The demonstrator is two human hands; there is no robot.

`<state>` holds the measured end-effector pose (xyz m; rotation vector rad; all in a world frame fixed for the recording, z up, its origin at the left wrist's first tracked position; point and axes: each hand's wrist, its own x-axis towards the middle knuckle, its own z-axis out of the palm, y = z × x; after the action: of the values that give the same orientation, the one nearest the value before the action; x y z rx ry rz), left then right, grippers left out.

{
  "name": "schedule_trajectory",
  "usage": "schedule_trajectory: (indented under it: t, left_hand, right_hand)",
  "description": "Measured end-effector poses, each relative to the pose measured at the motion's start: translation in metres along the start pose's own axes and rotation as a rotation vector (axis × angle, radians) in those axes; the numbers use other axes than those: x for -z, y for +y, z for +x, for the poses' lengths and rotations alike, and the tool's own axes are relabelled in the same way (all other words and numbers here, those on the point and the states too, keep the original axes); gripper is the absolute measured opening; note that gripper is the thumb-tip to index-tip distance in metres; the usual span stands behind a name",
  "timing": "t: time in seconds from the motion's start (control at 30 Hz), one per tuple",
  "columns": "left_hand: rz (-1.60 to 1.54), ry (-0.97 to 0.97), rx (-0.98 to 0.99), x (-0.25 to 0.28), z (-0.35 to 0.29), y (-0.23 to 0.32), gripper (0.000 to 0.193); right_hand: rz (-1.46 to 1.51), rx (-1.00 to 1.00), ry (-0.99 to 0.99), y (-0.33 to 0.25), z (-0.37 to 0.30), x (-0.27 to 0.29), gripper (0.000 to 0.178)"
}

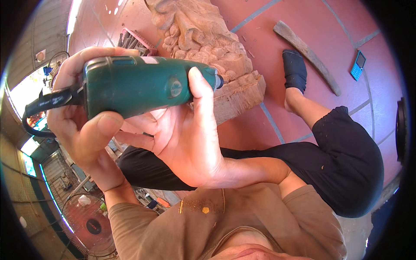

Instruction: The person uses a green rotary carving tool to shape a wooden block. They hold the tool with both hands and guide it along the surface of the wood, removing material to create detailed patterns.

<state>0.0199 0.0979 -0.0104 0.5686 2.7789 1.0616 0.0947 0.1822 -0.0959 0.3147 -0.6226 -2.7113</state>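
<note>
A green corded rotary tool [134, 89] is held up in the air in front of me, lying almost level with its short nose to the right. My left hand [80, 130] is closed round its rear end, the thumb along the lower edge, and the black cord [50, 100] leaves the body there. My right hand [186, 143] grips the front part from below, its thumb pressed on the body near the nose. Part of the right fingers is hidden behind the tool. Beyond the tool lies a carved wooden block [203, 37], touched by neither hand.
A pink basket [138, 39] of thin tools stands left of the carving. On the red tiled floor [260, 125] are a curved wooden stick [307, 56] and a blue keypad phone [358, 66]. My socked foot [294, 69] is beside the stick. A fan [89, 225] stands at the lower left.
</note>
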Motion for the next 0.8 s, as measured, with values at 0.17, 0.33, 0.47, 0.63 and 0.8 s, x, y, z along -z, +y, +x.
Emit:
schedule_trajectory:
  t: [0.17,0.33,0.47,0.63,0.8]
  left_hand:
    - [0.016,0.074,0.046,0.005,-0.011,0.0,0.086]
    - [-0.041,0.116,0.032,0.009,-0.015,-0.006,0.084]
    - [-0.157,0.105,-0.009,0.013,-0.016,-0.015,0.078]
    - [0.001,0.083,0.05,0.024,-0.019,-0.012,0.092]
    - [-0.027,0.016,-0.021,0.02,-0.01,-0.021,0.091]
  right_hand:
    - [0.013,-0.044,-0.015,0.008,0.0,-0.002,0.076]
    - [-0.001,-0.074,-0.032,0.013,0.002,0.001,0.076]
    - [0.001,-0.064,-0.035,0.015,0.004,0.004,0.076]
    - [-0.011,-0.071,-0.029,0.018,0.003,-0.003,0.076]
    - [-0.066,-0.011,-0.054,0.008,0.01,0.003,0.077]
